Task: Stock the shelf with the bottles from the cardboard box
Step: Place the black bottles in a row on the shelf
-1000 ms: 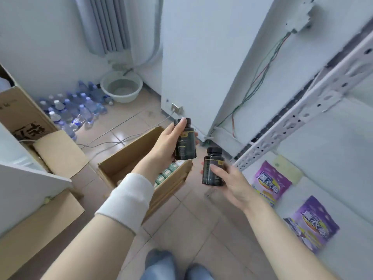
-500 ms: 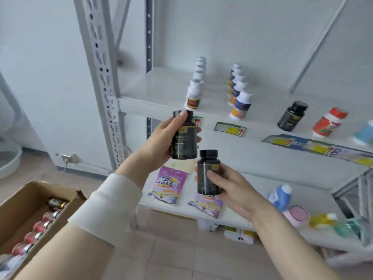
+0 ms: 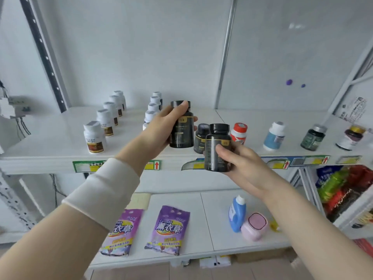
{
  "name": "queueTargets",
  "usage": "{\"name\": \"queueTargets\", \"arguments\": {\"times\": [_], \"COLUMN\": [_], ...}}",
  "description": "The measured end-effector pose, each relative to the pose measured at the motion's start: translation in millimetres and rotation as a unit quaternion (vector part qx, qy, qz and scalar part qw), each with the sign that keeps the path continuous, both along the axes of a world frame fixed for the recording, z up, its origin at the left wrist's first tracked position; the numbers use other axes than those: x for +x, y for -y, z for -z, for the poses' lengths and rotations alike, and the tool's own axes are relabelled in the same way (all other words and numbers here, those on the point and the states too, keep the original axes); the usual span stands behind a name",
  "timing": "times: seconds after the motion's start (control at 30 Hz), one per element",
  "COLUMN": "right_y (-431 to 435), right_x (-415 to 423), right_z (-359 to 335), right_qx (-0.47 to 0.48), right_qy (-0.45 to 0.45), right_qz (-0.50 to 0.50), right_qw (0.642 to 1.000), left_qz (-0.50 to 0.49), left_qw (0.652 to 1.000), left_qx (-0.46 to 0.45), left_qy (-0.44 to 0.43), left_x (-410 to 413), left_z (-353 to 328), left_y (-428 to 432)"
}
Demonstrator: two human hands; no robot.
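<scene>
Fingers and thumb (image 3: pixel 181 107) of the left hand (image 3: pixel 159 128) are being kept wrapped round a black-capped dark bottle (image 3: pixel 181 136), which is being held upright above the front part of the upper shelf (image 3: pixel 50 142), just clear of its surface as far as can be judged; the right hand (image 3: pixel 242 162) is being kept clasped in the same way on a second dark bottle (image 3: pixel 212 158), thumb across the label, and this one is being held upright in front of the shelf edge, not yet over the board. Compared with the moments before, both bottles are being shown raised from low over the cardboard box, now out of view, to shelf height, and the gaze is being shown turned from the floor to the shelving. Transport is therefore being judged as finished and placing as the step in hand. A matching dark bottle (image 3: pixel 200 138) is being seen already standing on the shelf between the two held ones, beside a red-capped bottle (image 3: pixel 239 133), so the slot behind or next to it is being taken as the likely target. Rows of white bottles (image 3: pixel 94 137) are being left to the left, well apart. Neither held bottle is being counted as stocked while it is being gripped
</scene>
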State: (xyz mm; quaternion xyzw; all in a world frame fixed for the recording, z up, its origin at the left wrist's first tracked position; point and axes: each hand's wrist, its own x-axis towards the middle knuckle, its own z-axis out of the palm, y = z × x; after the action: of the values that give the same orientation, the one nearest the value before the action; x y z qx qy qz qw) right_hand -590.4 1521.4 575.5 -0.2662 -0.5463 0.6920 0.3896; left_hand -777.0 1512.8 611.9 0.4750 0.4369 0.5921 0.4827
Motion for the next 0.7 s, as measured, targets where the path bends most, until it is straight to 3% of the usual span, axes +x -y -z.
{"name": "queueTargets", "arguments": {"times": [0.13,0.4,0.57,0.7], "right_y": [-56,-192,-278,-329], "right_x": [2,-31,-50,-69], "right_z": [-23,-62,-55,-33], "right_qx": [0.033,0.115,0.138,0.132], "right_qy": [0.008,0.143,0.236,0.306], "right_qz": [0.017,0.055,0.075,0.071], "right_qw": [0.999,0.981,0.959,0.940], "left_qz": [0.007,-0.011,-0.020,-0.018], "left_qw": [0.998,0.977,0.966,0.934], "left_qx": [0.020,0.011,-0.016,-0.050], "left_qy": [-0.053,-0.211,-0.259,-0.354], "left_x": [-1,-41,-66,-76], "left_z": [-14,-36,-28,-13], "left_y": [-66,-222,-313,-367]}}
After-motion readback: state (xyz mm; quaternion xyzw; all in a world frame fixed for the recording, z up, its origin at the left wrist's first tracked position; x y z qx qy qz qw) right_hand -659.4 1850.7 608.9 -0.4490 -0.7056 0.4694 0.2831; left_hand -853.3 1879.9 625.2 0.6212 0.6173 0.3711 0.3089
